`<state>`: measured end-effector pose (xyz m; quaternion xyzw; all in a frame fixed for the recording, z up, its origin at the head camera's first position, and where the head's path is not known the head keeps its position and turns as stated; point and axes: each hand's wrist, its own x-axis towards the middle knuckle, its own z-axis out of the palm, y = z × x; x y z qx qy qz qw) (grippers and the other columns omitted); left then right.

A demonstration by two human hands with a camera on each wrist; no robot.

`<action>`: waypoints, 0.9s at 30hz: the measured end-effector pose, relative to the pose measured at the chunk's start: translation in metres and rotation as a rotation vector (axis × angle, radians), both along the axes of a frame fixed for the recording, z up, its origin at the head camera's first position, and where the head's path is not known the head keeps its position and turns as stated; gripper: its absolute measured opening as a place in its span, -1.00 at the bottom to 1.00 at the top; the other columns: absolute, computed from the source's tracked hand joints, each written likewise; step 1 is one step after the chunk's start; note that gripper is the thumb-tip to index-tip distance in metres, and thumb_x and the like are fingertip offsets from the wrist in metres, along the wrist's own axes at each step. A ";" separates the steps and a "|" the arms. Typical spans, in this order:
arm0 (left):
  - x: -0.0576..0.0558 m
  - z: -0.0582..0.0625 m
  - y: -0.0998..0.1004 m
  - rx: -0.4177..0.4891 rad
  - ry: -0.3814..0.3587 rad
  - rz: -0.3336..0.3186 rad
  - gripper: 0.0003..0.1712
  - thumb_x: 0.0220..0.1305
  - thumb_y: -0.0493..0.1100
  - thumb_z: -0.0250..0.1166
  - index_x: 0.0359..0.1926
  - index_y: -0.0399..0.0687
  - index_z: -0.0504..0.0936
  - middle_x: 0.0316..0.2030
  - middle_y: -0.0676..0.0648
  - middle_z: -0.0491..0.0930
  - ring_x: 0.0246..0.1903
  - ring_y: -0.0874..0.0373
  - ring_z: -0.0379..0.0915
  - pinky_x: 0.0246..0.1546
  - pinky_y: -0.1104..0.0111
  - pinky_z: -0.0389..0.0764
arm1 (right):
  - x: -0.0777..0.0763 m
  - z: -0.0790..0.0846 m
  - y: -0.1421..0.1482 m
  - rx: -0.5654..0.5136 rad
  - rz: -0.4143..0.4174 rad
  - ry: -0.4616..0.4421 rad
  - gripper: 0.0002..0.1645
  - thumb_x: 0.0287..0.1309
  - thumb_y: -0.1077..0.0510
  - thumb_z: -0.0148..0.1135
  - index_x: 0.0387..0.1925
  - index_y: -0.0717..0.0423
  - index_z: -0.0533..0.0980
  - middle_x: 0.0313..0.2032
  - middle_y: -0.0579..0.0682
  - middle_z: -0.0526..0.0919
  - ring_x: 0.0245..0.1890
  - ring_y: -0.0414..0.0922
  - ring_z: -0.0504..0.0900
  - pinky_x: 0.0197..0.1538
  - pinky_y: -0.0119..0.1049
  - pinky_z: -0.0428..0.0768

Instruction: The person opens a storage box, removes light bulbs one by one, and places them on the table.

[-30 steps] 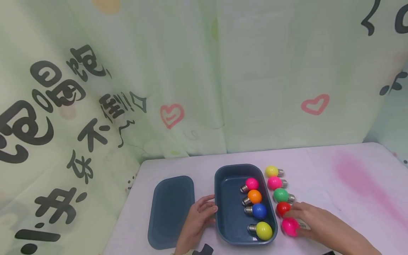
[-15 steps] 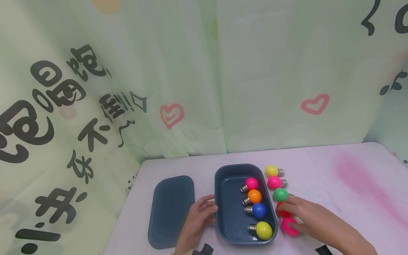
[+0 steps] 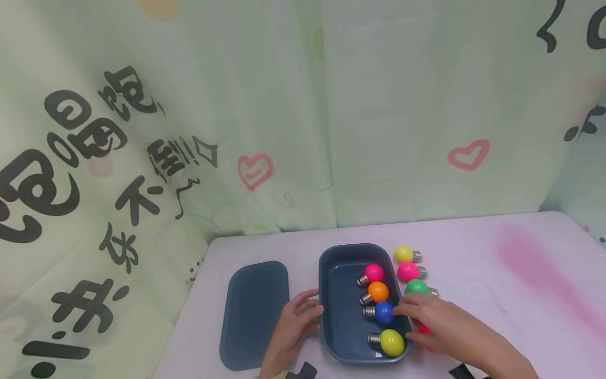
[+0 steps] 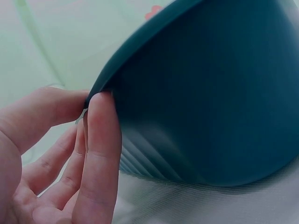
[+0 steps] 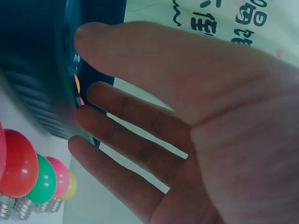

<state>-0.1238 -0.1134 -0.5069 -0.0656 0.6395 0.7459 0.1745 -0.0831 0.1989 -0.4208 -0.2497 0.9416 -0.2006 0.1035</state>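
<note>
In the head view, a dark blue rectangular container (image 3: 338, 289) holds a pink light bulb (image 3: 374, 273), an orange bulb (image 3: 378, 291), a blue bulb (image 3: 385, 314) and a yellow bulb (image 3: 393, 343). My left hand (image 3: 294, 325) pinches the container's left rim between thumb and finger, plain in the left wrist view. Over the right rim reaches my right hand (image 3: 447, 321), its fingers extended and apart, holding nothing in the right wrist view. Beneath it, a pink bulb (image 3: 426, 330) is partly covered. The red bulb (image 5: 21, 163) shows in the right wrist view but is hidden from the head.
Outside the container's right wall lie a yellow bulb (image 3: 404, 254), a pink bulb (image 3: 408, 271) and a green bulb (image 3: 417, 287) in line. Left of the container is a flat dark blue lid (image 3: 255, 310). A printed curtain (image 3: 402, 105) hangs behind the table (image 3: 497, 263).
My right hand has shifted left from the outside bulbs to the container's right rim, covering the red bulb and part of the near pink one. The left hand stays put.
</note>
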 end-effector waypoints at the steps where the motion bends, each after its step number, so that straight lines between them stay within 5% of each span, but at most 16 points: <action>1: 0.000 0.000 0.000 0.001 0.001 -0.001 -0.39 0.22 -0.17 0.40 0.28 -0.11 0.49 -0.12 -0.05 0.62 -0.22 0.20 0.54 -0.31 0.38 0.61 | 0.000 0.000 -0.001 0.000 0.012 0.010 -0.55 -0.06 0.02 0.55 -0.06 -0.04 0.66 -0.14 -0.19 0.58 -0.14 -0.15 0.55 -0.14 -0.22 0.69; 12: 0.001 0.002 0.000 0.003 0.010 -0.006 -0.41 0.22 -0.16 0.40 0.27 -0.11 0.50 -0.13 -0.06 0.63 -0.21 0.18 0.54 -0.31 0.37 0.61 | 0.000 0.000 -0.018 -0.026 0.128 0.083 -0.60 0.02 0.06 0.50 -0.06 -0.01 0.64 -0.17 -0.20 0.58 -0.19 -0.26 0.54 -0.12 -0.29 0.67; 27: 0.001 -0.001 -0.001 0.003 0.019 -0.008 -0.41 0.23 -0.16 0.40 0.27 -0.10 0.50 -0.11 -0.08 0.63 -0.21 0.18 0.56 -0.31 0.37 0.62 | -0.007 -0.008 -0.039 -0.006 0.124 -0.070 -0.62 -0.03 0.06 0.53 -0.11 -0.01 0.67 -0.28 -0.22 0.56 -0.34 -0.33 0.46 -0.25 -0.40 0.64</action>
